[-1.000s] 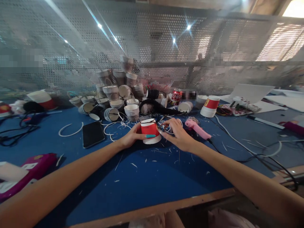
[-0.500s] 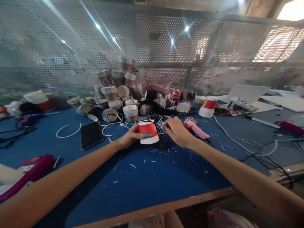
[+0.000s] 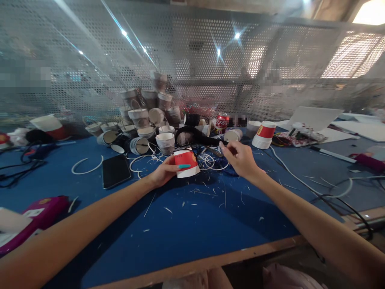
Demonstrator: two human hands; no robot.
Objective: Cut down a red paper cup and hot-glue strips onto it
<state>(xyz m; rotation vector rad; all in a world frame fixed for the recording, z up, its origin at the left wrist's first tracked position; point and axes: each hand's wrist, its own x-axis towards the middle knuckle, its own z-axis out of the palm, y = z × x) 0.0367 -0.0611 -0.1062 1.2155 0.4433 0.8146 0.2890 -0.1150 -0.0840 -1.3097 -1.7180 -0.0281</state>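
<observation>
My left hand [image 3: 164, 172] grips a red and white paper cup [image 3: 186, 162], tilted, just above the blue table top [image 3: 192, 224]. My right hand [image 3: 240, 158] is raised to the right of the cup, its fingers pinched on a small dark tool [image 3: 215, 149] that looks like scissors. Between the hands lie curled white paper strips [image 3: 210, 160].
A heap of cut paper cups [image 3: 147, 116] stands behind the hands against a perforated metal screen [image 3: 192, 60]. A black phone [image 3: 114, 170] lies to the left, a stack of red cups [image 3: 263, 135] and a drink can [image 3: 221, 121] to the right. Cables [image 3: 331, 192] cross the right side.
My right hand has lifted off the table and moved up and right, now hiding the pink tool that lay beside it. The cup in my left hand has tilted and shifted slightly left.
</observation>
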